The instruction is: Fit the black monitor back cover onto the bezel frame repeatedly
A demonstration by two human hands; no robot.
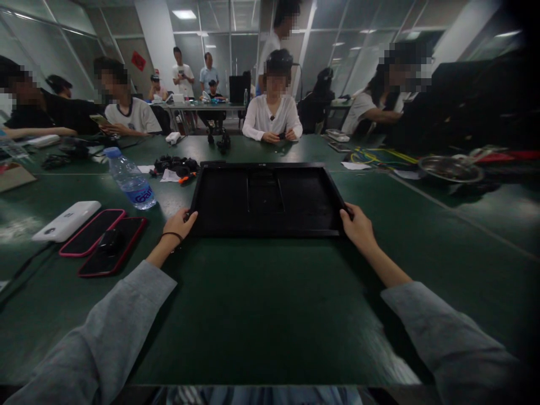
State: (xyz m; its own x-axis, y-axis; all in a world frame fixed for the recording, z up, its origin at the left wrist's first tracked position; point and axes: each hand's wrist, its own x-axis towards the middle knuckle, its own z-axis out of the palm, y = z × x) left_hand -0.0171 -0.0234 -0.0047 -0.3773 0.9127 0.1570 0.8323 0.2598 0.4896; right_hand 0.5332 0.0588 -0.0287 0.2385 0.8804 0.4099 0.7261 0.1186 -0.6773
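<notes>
A shallow black monitor casing (223,197) lies in front of me, its recessed side facing up and a small pale logo on the far rim. My left hand (179,223) closes around its left edge near the front corner. A dark bracelet circles that wrist. On the opposite edge, my right hand (358,226) grips the casing near its front right corner, thumb on top. Fingers under the rim are partly hidden on both sides. The casing appears to rest on the green table (270,304) or just above it; I cannot tell which.
Left of the casing stand a tilted water bottle (131,180), a white power bank (67,220) and two red-edged phones (95,232) (112,250). Black cables (175,167) lie behind. At right are a metal bowl (451,170) and coloured wires (371,157). A person (273,115) sits opposite.
</notes>
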